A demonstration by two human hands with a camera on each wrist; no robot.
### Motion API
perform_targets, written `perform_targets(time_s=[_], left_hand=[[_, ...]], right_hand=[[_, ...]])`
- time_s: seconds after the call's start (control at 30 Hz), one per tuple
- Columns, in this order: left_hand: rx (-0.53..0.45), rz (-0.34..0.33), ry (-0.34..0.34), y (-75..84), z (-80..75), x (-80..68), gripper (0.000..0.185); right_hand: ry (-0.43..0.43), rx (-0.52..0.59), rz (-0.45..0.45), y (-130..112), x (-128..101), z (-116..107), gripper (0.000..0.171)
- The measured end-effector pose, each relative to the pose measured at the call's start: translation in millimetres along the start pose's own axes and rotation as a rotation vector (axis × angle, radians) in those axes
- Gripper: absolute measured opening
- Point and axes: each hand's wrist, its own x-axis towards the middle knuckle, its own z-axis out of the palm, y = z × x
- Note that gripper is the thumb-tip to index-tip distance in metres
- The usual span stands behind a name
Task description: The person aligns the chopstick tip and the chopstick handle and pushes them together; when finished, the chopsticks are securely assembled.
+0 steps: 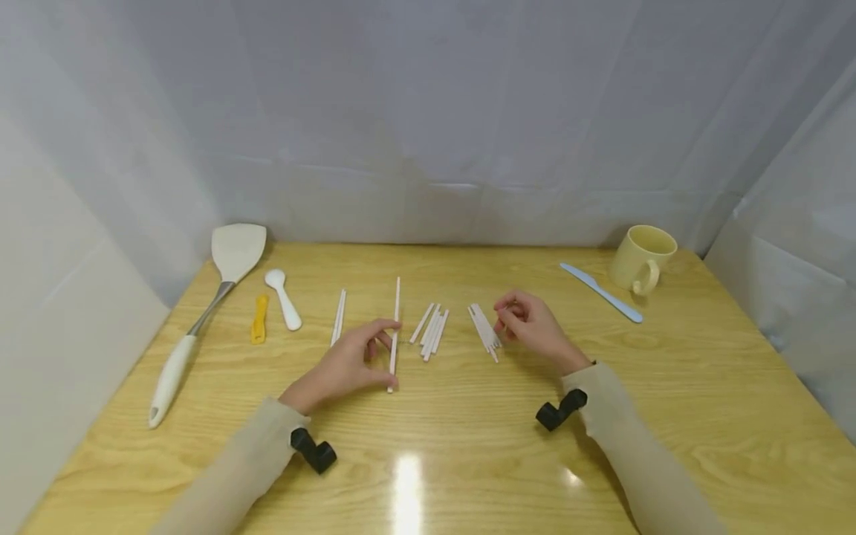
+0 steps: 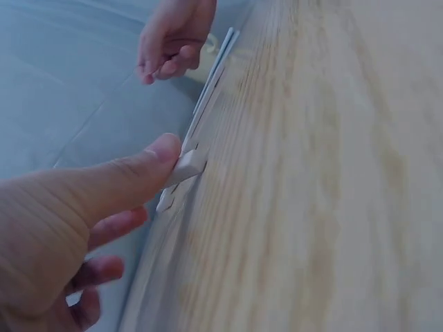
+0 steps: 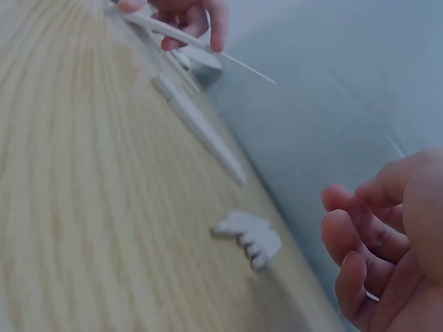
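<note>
In the head view my left hand point(image 1: 354, 360) holds a long white chopstick point(image 1: 394, 334), which tapers toward its far end. The left wrist view shows my thumb on the chopstick's squared end point(image 2: 185, 169), close over the wood. My right hand point(image 1: 531, 327) is beside a bundle of short white sticks point(image 1: 483, 327), its fingers loosely curled and nothing seen between them. That bundle point(image 3: 249, 235) lies on the table below the fingertips in the right wrist view. Between the hands is another loose group of short white sticks point(image 1: 435, 332).
A pair of thin white sticks point(image 1: 339, 316) lies left of the held one. Farther left are a white spoon point(image 1: 284, 301), a small yellow utensil point(image 1: 259, 319) and a large spatula point(image 1: 200, 319). At right, a blue knife point(image 1: 602, 292) lies near a yellow mug point(image 1: 635, 260). Grey cloth point(image 1: 435, 134) hangs behind.
</note>
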Motion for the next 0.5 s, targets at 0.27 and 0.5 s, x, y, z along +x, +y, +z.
perform_targets(time_s=[0.27,0.5], left_hand=[[0.123,-0.061,0.008,-9.4,-8.6,-8.6,0.076],[0.234,-0.082,0.002,-8.8,-11.7,-7.4,0.07]], right_hand=[[0.023,-0.078,0.045,28,-6,-3,0.013],[0.026,-0.326,-0.104,32,-8,3,0.005]])
